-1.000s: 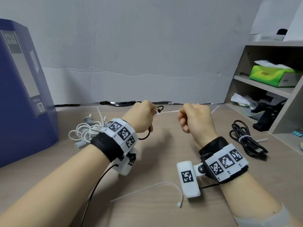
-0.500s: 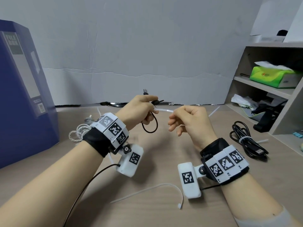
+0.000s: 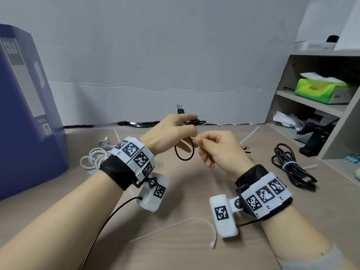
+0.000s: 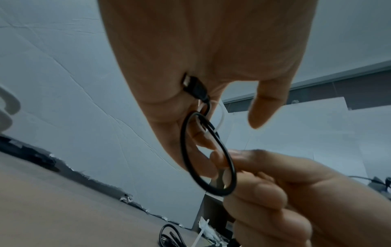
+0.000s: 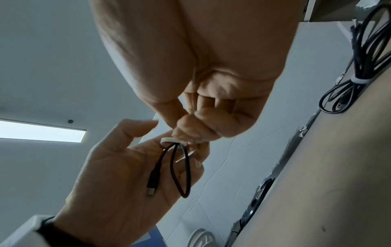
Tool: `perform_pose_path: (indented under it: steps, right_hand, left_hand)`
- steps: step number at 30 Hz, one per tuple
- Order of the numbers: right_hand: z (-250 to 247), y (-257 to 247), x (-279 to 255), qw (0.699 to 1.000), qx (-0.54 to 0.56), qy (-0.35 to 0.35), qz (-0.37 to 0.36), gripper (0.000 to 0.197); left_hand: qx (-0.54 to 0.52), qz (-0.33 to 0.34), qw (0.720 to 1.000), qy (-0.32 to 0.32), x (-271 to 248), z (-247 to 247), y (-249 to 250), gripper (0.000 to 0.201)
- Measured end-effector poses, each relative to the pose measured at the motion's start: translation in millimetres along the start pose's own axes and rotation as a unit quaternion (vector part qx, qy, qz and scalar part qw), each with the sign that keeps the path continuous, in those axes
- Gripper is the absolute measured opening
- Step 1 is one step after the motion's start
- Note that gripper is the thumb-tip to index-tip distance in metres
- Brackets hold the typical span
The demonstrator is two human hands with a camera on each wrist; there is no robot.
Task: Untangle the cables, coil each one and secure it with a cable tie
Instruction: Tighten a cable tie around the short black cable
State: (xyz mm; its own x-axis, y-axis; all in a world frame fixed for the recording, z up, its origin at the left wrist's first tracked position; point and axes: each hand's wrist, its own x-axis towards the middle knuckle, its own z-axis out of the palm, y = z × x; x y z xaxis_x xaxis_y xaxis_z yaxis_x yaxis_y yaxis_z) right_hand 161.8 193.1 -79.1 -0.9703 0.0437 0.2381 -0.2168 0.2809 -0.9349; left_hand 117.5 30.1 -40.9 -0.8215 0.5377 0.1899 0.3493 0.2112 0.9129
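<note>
Nearest us, at the bottom centre of the head view, a spare white cable tie lies curved on the worktop; it looks light, springy and slick, best pinched near its tail. Higher, at mid-frame, our left hand keeps a narrow grip on a short black cable folded into a small loop, thin, limp and nearly weightless; we judge it is best held where the strands cross, at the tie. Our right hand pinches the tail of the white tie ringing that loop. Further right, a coiled black cable lies tied; at far left a white braided cable waits untied.
</note>
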Motion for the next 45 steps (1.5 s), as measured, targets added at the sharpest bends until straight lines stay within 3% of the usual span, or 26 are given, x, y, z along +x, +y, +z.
perform_pose_path:
  steps: [3,12,20,31,35,45]
  right_hand:
    - [-0.4,0.6,0.7,1.0,-0.003,0.001,0.002,0.021]
    - [-4.6,-2.0,-0.7,1.0,0.001,0.012,-0.029,0.022]
    - [-6.9,-5.0,-2.0,0.999,0.007,-0.017,-0.026,0.02]
    - [-1.1,2.6,-1.6,0.997,-0.01,-0.078,0.003,0.026]
    - [-0.7,1.8,-2.5,0.998,-0.002,-0.069,-0.003,0.03]
    - [-2.2,-2.2,-1.8,0.995,-0.038,-0.078,-0.056,0.027]
  left_hand:
    - [0.083,0.025,0.996,0.018,0.2,2.4,-1.4,0.06]
    - [0.091,0.045,0.994,0.041,6.7,-5.8,-10.2,0.045]
    - [0.006,0.035,0.996,0.085,12.2,-24.8,-20.8,0.042]
    - [0.133,0.069,0.988,-0.03,7.4,-8.7,-9.5,0.041]
    - [0.176,0.065,0.982,-0.027,7.9,-8.2,-8.7,0.04]
    - [0.038,0.022,0.997,0.067,20.8,-17.3,-28.8,0.037]
